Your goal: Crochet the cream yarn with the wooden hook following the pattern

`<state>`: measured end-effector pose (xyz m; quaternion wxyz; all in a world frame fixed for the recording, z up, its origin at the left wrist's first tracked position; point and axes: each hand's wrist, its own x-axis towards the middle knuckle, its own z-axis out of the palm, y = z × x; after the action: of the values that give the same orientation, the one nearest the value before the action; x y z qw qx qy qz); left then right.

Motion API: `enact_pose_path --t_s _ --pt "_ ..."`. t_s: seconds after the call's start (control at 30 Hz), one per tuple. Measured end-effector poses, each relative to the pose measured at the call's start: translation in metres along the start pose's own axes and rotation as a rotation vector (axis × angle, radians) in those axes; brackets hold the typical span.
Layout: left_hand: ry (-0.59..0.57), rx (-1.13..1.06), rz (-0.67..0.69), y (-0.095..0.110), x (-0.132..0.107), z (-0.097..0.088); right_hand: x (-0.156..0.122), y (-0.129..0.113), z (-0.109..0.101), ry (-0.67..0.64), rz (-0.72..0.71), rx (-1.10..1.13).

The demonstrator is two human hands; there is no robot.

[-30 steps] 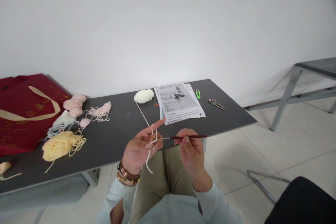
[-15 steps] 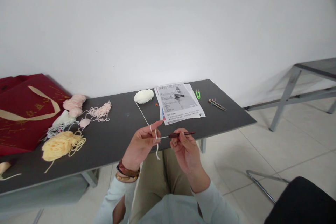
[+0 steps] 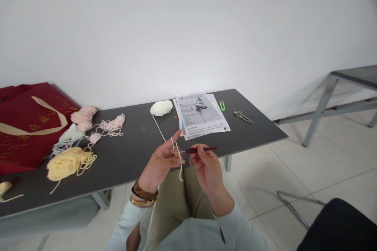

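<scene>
My left hand (image 3: 160, 162) is raised over the near edge of the dark table (image 3: 132, 153), its forefinger stretched up and a white yarn strand (image 3: 176, 153) looped round the fingers. The strand's short end hangs below the hand. The strand runs back across the table to a white yarn ball (image 3: 161, 107). My right hand (image 3: 204, 164) pinches a dark red crochet hook (image 3: 201, 149) held level, its metal tip pushed into the loop at my left fingers.
Printed sheets (image 3: 200, 114) lie right of the white ball, with green snips (image 3: 222, 105) and small scissors (image 3: 243, 116) beyond. Yellow yarn (image 3: 68, 161), pink yarn (image 3: 113, 124) and pale skeins (image 3: 84, 115) sit left, beside a red bag (image 3: 26, 125). A second table (image 3: 350, 86) stands right.
My right hand has moved left, pushing the hook further into the loop. My left hand has turned and risen slightly, and the hanging yarn end has shifted right.
</scene>
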<state>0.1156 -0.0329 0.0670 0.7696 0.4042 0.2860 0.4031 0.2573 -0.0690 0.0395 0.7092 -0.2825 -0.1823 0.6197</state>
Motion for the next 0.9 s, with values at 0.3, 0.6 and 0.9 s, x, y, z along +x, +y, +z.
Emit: enact_pose_path --t_s 0.3,0.6,0.9 --pt "-0.005 0.034 -0.026 -0.003 0.0 -0.002 0.002 0.002 0.001 0.054 0.006 0.053" --pt "-0.035 0.053 -0.064 0.004 -0.002 0.001 0.001 0.001 -0.001 0.021 0.01 -0.004" --pt "0.187 0.232 0.102 -0.003 -0.005 0.006 -0.008 0.008 -0.007 -0.007 -0.497 -0.615"
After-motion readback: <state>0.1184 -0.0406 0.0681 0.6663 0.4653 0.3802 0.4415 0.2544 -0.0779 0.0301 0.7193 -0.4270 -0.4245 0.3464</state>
